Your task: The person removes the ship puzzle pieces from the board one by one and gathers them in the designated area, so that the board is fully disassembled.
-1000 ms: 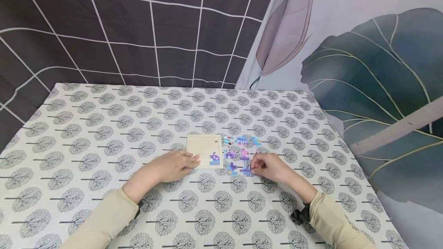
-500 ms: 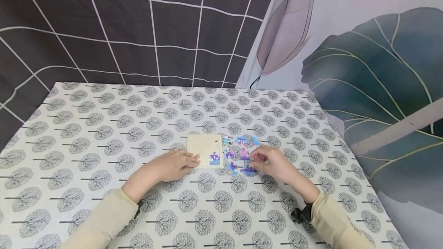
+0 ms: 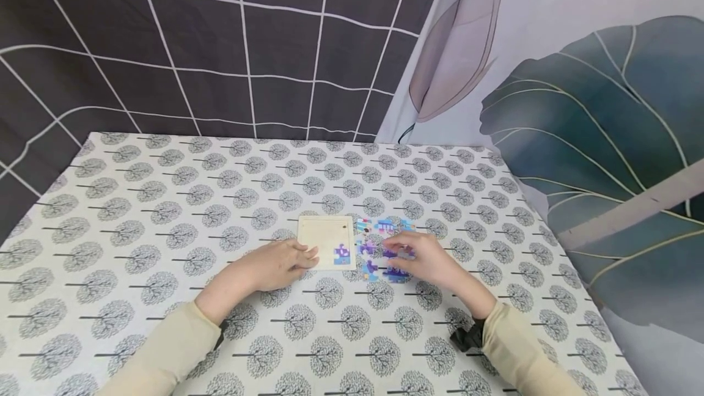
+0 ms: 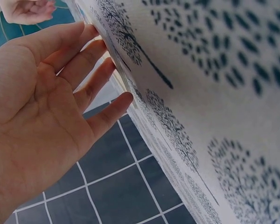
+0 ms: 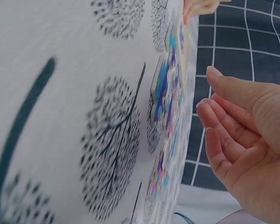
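A shallow pale puzzle tray (image 3: 324, 234) lies flat on the table, with joined purple-and-blue jigsaw pieces (image 3: 342, 254) in its lower right corner. My left hand (image 3: 280, 261) rests on the tray's left edge. In the left wrist view, the fingers (image 4: 105, 116) of that hand are spread and touch the edge. Loose colourful jigsaw pieces (image 3: 370, 269) lie just right of the tray. Over their right side hovers my right hand (image 3: 426, 255), hiding some of them. In the right wrist view that hand (image 5: 252, 126) is raised off the pieces, fingers loosely bent, nothing visible between them.
A white cloth with dark tree prints (image 3: 220, 179) covers the table. Behind it hangs a dark curtain with a white grid (image 3: 203, 35). On the right stands a pale backdrop with large leaf prints (image 3: 599, 133).
My right hand has left the lower right loose piece and moved up and slightly left above the others. The left hand stays on the tray edge.
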{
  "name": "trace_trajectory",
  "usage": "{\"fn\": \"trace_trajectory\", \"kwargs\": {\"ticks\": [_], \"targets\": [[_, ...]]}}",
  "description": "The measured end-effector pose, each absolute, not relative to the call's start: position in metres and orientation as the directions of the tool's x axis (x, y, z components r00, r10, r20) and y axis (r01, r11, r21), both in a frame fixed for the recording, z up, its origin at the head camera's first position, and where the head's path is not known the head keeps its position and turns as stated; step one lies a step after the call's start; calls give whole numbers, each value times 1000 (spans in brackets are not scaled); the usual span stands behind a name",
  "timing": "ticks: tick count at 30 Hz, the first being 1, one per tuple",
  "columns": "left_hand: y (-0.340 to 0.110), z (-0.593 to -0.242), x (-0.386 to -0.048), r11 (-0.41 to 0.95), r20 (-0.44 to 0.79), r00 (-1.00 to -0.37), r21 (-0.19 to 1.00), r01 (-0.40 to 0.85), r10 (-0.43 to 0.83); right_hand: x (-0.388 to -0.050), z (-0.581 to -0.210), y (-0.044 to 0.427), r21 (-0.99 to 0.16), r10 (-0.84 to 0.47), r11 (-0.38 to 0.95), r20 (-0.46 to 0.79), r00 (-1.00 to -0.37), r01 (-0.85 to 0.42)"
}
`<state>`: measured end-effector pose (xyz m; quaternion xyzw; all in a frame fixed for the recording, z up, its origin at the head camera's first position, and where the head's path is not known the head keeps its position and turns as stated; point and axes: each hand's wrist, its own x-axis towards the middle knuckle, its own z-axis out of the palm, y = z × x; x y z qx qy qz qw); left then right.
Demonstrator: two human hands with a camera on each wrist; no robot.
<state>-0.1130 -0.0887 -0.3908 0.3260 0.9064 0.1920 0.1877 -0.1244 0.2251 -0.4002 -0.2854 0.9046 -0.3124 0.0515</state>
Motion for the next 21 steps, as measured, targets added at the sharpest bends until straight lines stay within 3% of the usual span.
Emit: {"fn": "trace_trajectory", "kwargs": {"ticks": [21], "targets": [[-91,-390,-111,731,-227,-734,476,490,640,-130,-402,183,-597,-662,574,64,-747,-560]]}}
